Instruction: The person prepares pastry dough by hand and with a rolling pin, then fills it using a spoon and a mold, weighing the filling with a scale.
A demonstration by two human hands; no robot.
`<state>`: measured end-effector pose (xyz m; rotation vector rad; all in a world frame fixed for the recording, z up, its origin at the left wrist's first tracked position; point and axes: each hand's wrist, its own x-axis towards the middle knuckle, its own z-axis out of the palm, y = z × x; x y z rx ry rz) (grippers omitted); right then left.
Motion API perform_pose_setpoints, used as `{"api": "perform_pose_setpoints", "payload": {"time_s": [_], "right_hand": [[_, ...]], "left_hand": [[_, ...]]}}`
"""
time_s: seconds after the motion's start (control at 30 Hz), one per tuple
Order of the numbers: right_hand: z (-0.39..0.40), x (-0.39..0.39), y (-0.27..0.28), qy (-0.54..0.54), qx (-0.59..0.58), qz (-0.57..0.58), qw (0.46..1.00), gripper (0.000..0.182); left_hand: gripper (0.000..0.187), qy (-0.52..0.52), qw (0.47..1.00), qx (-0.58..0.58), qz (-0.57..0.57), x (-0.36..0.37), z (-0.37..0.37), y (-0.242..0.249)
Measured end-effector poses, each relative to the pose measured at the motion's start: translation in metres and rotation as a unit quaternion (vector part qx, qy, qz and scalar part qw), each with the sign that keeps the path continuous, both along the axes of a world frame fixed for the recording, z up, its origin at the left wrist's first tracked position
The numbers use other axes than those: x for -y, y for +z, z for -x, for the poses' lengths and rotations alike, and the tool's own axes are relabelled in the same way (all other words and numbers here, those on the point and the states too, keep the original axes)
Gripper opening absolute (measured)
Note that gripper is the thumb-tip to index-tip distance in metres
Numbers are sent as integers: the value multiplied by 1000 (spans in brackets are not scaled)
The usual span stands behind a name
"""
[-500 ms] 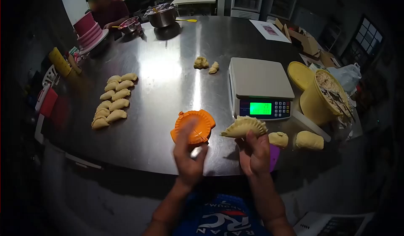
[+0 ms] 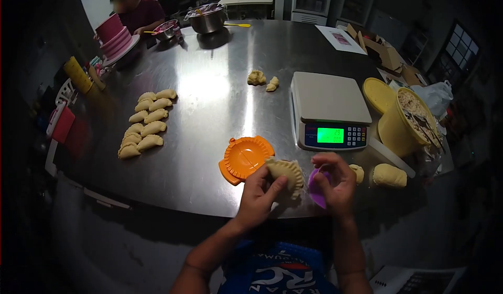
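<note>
My left hand (image 2: 255,200) grips a half-moon dough turnover (image 2: 287,176) with a crimped edge, thumb on its near face. Just right of it, my right hand (image 2: 339,185) is raised with fingers curved and thumb apart, holding nothing. A purple round piece (image 2: 316,190) lies on the table, partly hidden behind that hand. Beyond my left hand sits an orange dumpling press (image 2: 245,159), spread open and with nothing in its bowl. Dough lumps (image 2: 390,175) lie to the right; my right hand partly covers one of them.
Several finished turnovers (image 2: 152,128) lie in rows on the steel table (image 2: 204,189). A digital scale (image 2: 331,99), a yellow tub of filling (image 2: 409,117) and dough scraps (image 2: 257,77) stand farther back. Beyond are a pink tiered cake (image 2: 114,38), a metal pot (image 2: 206,19) and a seated person (image 2: 141,14).
The turnover has passed from my right hand to my left, turning more upright. My right hand has let go and sits beside it. The view has shifted slightly.
</note>
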<state>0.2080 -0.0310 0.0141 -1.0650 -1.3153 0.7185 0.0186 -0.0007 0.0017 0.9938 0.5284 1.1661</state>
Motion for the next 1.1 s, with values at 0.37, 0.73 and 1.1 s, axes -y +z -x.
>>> {"api": "perform_pose_setpoints", "payload": {"time_s": [0.37, 0.73, 1.1], "right_hand": [[-6, -48, 38, 76, 53, -36, 995, 14], [-5, -71, 39, 49, 46, 1, 998, 12], [-9, -77, 20, 78, -12, 75, 994, 14]], "left_hand": [[33, -239, 924, -239, -177, -67, -4, 51], [29, -194, 946, -188, -177, -78, -15, 30], [24, -136, 979, -118, -90, -73, -13, 9]]}}
